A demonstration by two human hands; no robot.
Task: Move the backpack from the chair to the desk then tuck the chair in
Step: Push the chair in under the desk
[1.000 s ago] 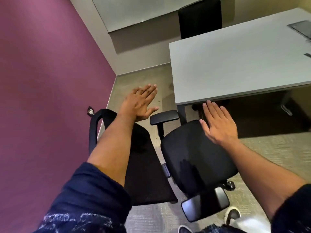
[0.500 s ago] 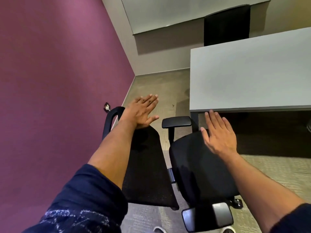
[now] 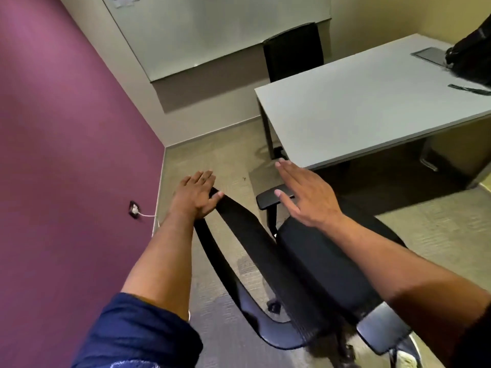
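A black office chair [image 3: 313, 264] stands in front of me, its seat bare, its mesh back toward me and the left. My left hand [image 3: 195, 193] rests flat on the top edge of the chair back, fingers together and stretched out. My right hand [image 3: 305, 195] hovers open over the far armrest [image 3: 268, 197], fingers extended, holding nothing. The black backpack [image 3: 471, 53] lies on the grey desk [image 3: 372, 107] at its far right, cut off by the frame edge.
A purple wall [image 3: 66, 155] with a socket and white cable runs close on the left. A second black chair [image 3: 293, 51] stands behind the desk below a whiteboard. A dark strap and a metal cable hatch lie on the desk near the backpack. Carpet floor.
The view swung and the chair back turned toward me. My left hand came down onto the top of the chair back. My right hand moved from over the seat to over the armrest.
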